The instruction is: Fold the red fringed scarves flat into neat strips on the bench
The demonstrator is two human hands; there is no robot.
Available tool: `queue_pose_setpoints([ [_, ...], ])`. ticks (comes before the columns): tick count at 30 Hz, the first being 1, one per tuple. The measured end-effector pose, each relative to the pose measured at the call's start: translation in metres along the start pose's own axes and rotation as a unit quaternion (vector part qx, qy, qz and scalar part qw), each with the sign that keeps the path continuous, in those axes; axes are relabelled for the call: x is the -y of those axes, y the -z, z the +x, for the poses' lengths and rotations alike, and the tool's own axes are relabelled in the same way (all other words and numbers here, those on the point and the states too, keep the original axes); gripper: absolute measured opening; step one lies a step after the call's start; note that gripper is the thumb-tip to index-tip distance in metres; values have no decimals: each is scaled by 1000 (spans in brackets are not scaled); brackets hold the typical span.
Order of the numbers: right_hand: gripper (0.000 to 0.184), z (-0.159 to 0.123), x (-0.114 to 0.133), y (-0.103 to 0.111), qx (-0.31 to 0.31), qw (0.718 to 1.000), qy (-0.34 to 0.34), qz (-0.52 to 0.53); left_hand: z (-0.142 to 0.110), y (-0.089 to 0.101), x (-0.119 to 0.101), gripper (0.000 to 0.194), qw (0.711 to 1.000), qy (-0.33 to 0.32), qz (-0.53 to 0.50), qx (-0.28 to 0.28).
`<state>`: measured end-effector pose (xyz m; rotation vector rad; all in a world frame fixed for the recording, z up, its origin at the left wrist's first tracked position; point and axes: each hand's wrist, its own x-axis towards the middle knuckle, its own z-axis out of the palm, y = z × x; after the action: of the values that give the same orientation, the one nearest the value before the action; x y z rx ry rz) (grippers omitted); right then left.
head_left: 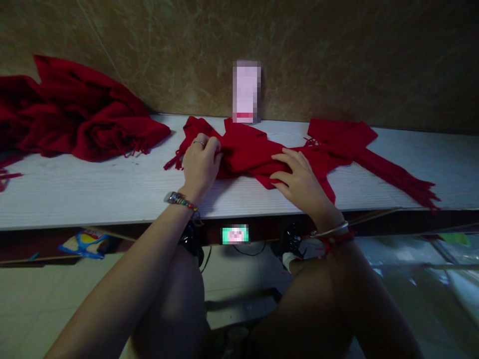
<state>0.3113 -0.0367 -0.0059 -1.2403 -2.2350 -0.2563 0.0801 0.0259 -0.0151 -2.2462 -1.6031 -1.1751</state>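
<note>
A red fringed scarf (247, 149) lies bunched and partly folded on the white tabletop in front of me. My left hand (202, 159) is closed on its left part, fingers curled down into the cloth, with the fingertips hidden. On the scarf's right part rests my right hand (295, 177), its fingers spread and slightly bent over the fabric. To the right, more red fringed cloth (344, 142) spreads out and ends in tassels; I cannot tell whether it is the same scarf or another.
A heap of red scarves (86, 109) sits at the left against the brown marbled wall (337, 60). A blurred pink object (246, 92) leans on the wall behind the scarf. Below the white table (93, 194) are a blue-edged packet (88, 244) and a blurred lit screen (235, 234).
</note>
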Motion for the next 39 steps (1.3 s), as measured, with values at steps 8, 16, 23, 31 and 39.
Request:
queue_pose_setpoints([
  [8, 8, 5, -7, 13, -168, 972, -73, 149, -5, 5, -12, 26, 976, -210, 2, 64],
  [16, 4, 8, -23, 10, -296, 905, -119, 282, -12, 4, -25, 58, 965, -241, -22, 105],
  [23, 4, 13, -9, 13, -246, 877, -142, 388, -6, -2, -18, 35, 982, -178, -51, 41],
  [31, 9, 8, -27, 23, -326, 760, -198, 526, 12, 31, -3, 29, 954, -91, -235, -164],
  [39, 5, 4, -54, 2, -279, 779, -334, 452, 16, 21, 42, 22, 957, 123, -237, -115],
])
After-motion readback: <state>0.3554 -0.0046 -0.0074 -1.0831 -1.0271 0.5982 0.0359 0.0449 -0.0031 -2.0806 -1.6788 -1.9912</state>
